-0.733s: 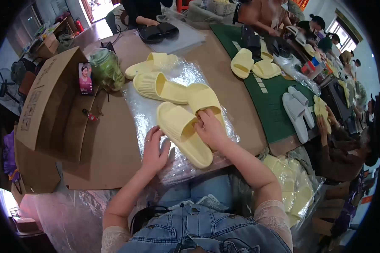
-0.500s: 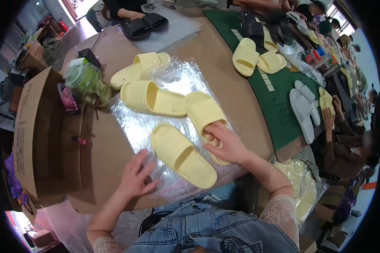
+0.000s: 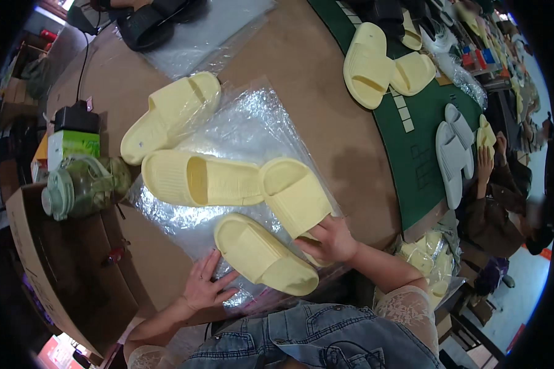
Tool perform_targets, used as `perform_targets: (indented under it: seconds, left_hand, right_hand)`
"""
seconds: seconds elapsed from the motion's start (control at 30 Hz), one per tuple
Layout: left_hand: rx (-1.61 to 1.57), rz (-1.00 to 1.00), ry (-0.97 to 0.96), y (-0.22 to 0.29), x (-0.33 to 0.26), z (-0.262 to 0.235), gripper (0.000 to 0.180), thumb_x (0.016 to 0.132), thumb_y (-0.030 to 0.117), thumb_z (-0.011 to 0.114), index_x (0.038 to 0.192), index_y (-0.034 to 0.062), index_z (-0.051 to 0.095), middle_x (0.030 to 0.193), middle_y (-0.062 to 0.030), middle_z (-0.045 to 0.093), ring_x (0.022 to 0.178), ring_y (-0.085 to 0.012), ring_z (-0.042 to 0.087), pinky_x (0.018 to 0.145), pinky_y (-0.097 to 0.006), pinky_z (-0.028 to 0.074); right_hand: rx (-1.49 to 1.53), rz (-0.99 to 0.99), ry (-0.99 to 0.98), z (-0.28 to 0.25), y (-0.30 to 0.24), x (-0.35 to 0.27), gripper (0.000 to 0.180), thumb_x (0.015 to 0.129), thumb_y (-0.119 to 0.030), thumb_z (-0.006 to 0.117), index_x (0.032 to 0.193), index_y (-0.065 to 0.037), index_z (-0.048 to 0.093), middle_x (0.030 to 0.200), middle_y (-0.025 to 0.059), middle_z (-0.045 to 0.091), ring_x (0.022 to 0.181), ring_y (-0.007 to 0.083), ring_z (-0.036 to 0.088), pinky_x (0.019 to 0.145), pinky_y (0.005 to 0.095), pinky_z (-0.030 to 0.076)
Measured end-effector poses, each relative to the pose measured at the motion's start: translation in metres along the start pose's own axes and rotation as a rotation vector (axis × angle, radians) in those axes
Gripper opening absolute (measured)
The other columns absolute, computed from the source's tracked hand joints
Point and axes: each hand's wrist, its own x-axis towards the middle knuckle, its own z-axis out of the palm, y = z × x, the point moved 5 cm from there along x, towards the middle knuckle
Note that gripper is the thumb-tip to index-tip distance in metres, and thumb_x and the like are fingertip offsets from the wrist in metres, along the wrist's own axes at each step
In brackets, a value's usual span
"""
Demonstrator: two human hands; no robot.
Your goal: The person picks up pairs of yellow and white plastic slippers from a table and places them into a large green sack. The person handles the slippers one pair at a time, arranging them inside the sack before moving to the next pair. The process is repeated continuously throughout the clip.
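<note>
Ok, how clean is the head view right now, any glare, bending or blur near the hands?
Head view: strong glare off the crinkled clear plastic sheet between the yellow slippers; fisheye bends the table edge and blacks out the corners; left hand and right hand look sharp; people at the right rim are soft and smeared.

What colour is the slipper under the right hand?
Pale yellow: the slipper under the right hand, head view.

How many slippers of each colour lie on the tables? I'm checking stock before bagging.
Pale yellow slippers: 6, four on the clear plastic sheet by the hands, such as one, and two on the green mat, such as one
Grey slippers: 2
Total: 8
</note>
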Motion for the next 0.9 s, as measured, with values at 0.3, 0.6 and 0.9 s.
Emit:
perform_targets:
  seconds: [0.3, 0.6, 0.9]
  left_hand:
    - [0.000, 0.017, -0.068, -0.004, -0.009, 0.009, 0.053, 0.079, 0.050, 0.069, 0.128, 0.0316, 0.059, 0.147, -0.0231, 0.032, 0.131, -0.0407, 0.039, 0.099, -0.048, 0.040]
    - [-0.027, -0.003, -0.057, -0.007, -0.012, 0.011, 0.050, 0.081, 0.043, 0.068, 0.128, 0.0275, 0.059, 0.148, -0.0242, 0.031, 0.131, -0.0431, 0.038, 0.100, -0.052, 0.038]
    - [0.060, -0.031, -0.041, 0.001, 0.000, 0.005, 0.044, 0.085, 0.036, 0.064, 0.127, 0.0233, 0.059, 0.149, -0.0240, 0.030, 0.131, -0.0432, 0.037, 0.102, -0.052, 0.037]
  right_hand:
    - [0.028, -0.041, 0.037, 0.005, 0.003, -0.001, 0.038, 0.072, -0.025, 0.077, 0.105, -0.011, 0.066, 0.102, 0.0096, 0.060, 0.080, 0.0263, 0.064, 0.066, 0.0377, 0.052]
    - [0.020, -0.022, 0.047, -0.004, -0.006, 0.007, 0.033, 0.076, -0.024, 0.073, 0.102, -0.007, 0.065, 0.100, 0.0105, 0.062, 0.079, 0.0280, 0.064, 0.068, 0.0379, 0.053]
    - [-0.068, 0.175, 0.380, -0.023, -0.043, -0.035, 0.029, 0.075, -0.010, 0.071, 0.103, -0.011, 0.065, 0.101, 0.0058, 0.061, 0.087, 0.0258, 0.059, 0.074, 0.0356, 0.049]
